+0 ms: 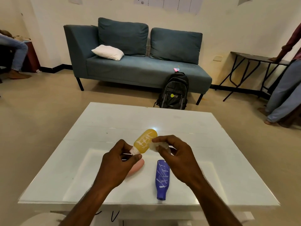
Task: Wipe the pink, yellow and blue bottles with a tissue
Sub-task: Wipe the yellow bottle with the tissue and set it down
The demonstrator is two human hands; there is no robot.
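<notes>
Sofa (pixel 138 69) behind table (pixel 179 124); left hand (pixel 114 163) overlaps pink bottle (pixel 137 167).

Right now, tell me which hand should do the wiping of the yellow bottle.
Right. The right hand pinches the tissue against the yellow bottle; the left hand grips its neck, steadying it.

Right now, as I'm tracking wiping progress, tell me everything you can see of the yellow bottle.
The yellow bottle is rounded and plastic-looking, with white scribbles across its side and a white neck. It is held off the white table, tilted, its rounded base pointing up and away. The left hand pinches its neck end; the right hand presses a crumpled white tissue against its right side.
</notes>
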